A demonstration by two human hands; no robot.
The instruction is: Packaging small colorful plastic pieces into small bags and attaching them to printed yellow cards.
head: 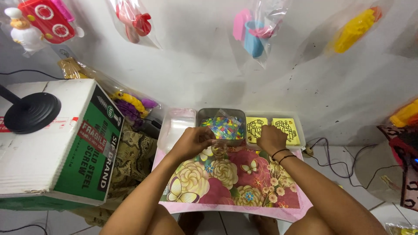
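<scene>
My left hand (193, 140) grips a small clear plastic bag (219, 148) at the front edge of a grey tray (203, 114) full of small multicoloured pieces (224, 127). My right hand (271, 139), with black bands on its wrist, rests with curled fingers on the near edge of a tray holding two yellow cards with black line drawings (274, 128). Whether it holds a card I cannot tell. Both hands are above a low table covered with a pink flowered cloth (230, 178).
A stack of clear plastic bags (176, 126) lies left of the grey tray. A green and white cardboard box (52, 139) with a black round stand (30, 111) on it sits at left. Bagged toys hang on the white wall. Cables run at right.
</scene>
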